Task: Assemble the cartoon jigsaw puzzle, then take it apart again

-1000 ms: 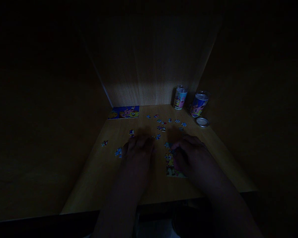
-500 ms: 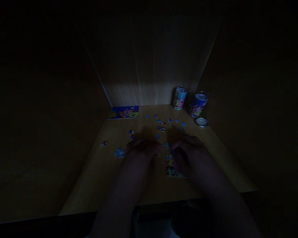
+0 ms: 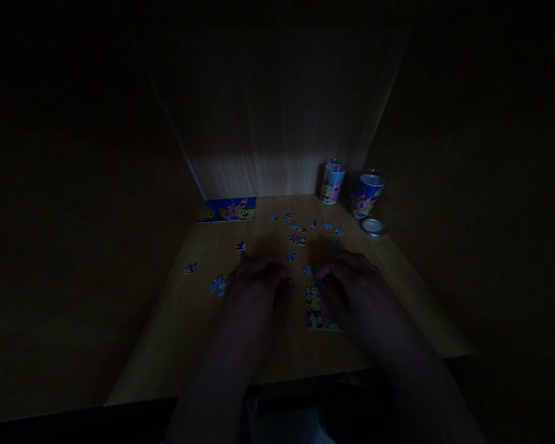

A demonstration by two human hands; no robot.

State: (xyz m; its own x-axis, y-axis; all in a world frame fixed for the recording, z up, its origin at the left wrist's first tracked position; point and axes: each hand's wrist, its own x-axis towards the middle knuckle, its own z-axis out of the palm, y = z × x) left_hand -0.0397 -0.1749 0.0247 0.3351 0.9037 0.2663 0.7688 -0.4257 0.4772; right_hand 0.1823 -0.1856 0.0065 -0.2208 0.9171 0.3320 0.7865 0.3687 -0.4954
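Observation:
The scene is very dark. A partly joined jigsaw puzzle, with yellow and pink cartoon figures, lies flat near the table's front. My right hand covers its right side, fingers curled and the fingertips pressed on its upper part. To the left, my left hand is above the table with thumb and forefinger pinched on a small puzzle piece, mostly hidden by the fingers. A light blue joined cluster of pieces lies left of that hand. One loose piece is between and beyond my hands.
Several loose pieces are scattered farther back, and one piece lies far left. A finished-looking blue picture puzzle is at the back left. Two cartoon cans and a round metal lid stand back right, by the wooden walls.
My left hand has drawn slightly left, and the loose piece that lay by its fingertips no longer shows on the table. The right hand stays at the puzzle. The view has shifted slightly.

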